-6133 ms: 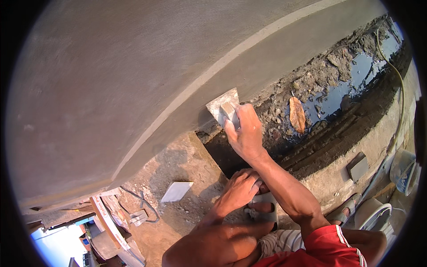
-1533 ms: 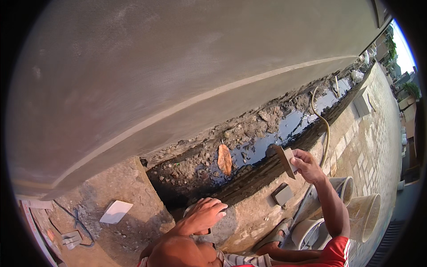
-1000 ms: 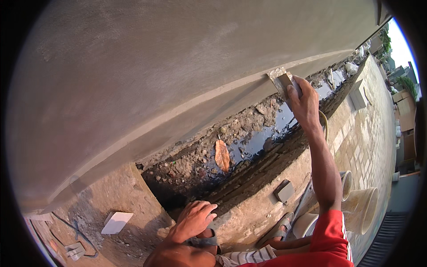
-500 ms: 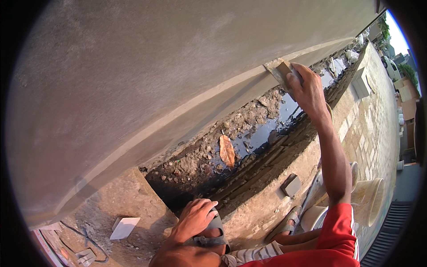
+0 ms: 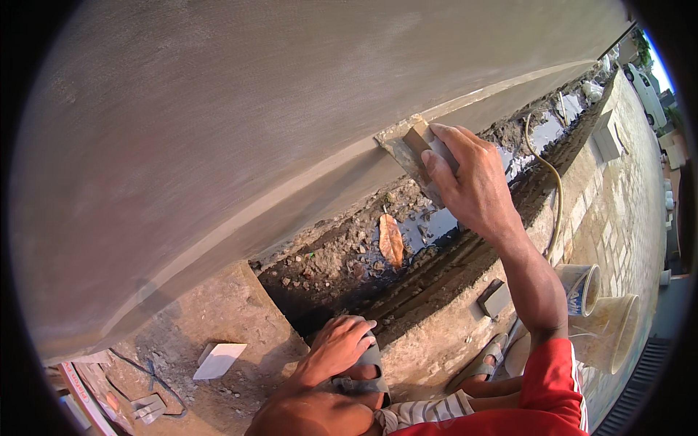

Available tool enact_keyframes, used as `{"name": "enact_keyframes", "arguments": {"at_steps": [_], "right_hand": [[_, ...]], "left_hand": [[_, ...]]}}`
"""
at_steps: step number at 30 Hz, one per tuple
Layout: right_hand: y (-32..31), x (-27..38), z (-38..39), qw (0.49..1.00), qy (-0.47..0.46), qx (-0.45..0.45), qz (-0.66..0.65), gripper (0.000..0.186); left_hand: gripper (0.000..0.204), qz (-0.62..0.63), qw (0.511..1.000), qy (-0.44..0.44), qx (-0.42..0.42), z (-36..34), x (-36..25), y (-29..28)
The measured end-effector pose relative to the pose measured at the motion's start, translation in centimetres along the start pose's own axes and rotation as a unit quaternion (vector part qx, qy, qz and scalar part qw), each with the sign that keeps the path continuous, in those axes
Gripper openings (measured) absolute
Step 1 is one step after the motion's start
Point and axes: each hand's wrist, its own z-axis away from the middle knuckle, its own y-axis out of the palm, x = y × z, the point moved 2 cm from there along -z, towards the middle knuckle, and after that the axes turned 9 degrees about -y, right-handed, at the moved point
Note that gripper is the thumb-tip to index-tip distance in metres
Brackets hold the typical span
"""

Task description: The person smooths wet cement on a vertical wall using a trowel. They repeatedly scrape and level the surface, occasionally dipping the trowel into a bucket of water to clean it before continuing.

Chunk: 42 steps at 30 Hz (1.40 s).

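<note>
My right hand [image 5: 472, 182] is closed around the block-shaped handle of a plastering trowel [image 5: 398, 145]. The trowel's flat blade lies against the pale ledge [image 5: 320, 168] that runs along the foot of the grey plastered wall [image 5: 218, 109]. Wet-looking grey smears show on the blade and on my fingers. Low in the picture my left hand [image 5: 340, 347] rests empty near my bent leg, its fingers stretched out and loosely together. It overlaps the sandal [image 5: 367, 367] on my left foot in the view; whether it touches it I cannot tell.
Below the wall runs a ditch of rubble and dark water [image 5: 436, 225], with a brown dry leaf [image 5: 390, 240]. A hose [image 5: 556, 189] curves over its right bank. Two buckets [image 5: 578, 287] stand at right. A small dark block [image 5: 494, 298] and a flat white piece [image 5: 219, 361] lie on concrete.
The trowel in my right hand has slid left and nearer along the ledge. The whole view has shifted slightly to the right. My left hand keeps its place by my leg.
</note>
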Motion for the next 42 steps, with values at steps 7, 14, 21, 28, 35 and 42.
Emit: {"name": "enact_keyframes", "arguments": {"at_steps": [7,14,21,28,35,42], "right_hand": [[4.7,6.9,0.6,0.997,-0.053,0.035,-0.050,0.028],[7.4,15.0,1.6,0.979,-0.134,0.044,-0.144,0.031],[-0.2,3.3,2.0,0.993,0.068,-0.093,0.010,0.028],[0.9,-0.1,1.2,0.993,0.041,-0.078,0.076,0.030],[3.7,5.0,0.8,1.000,0.022,-0.014,0.001,0.025],[8.6,14.6,1.8,0.984,-0.096,0.065,-0.131,0.026]], "left_hand": [[0.035,0.004,0.999,-0.023,0.033,0.0,-0.5,-0.3],[0.031,-0.002,1.000,0.001,0.028,-0.2,-1.3,-0.2],[0.034,-0.009,1.000,0.008,0.008,0.4,0.3,0.5],[0.037,0.006,0.999,-0.005,0.039,0.1,-0.8,0.3],[0.040,-0.024,0.999,-0.025,0.037,0.7,-0.3,0.6],[0.038,0.216,0.968,-0.090,0.086,1.0,-1.2,1.5]]}}
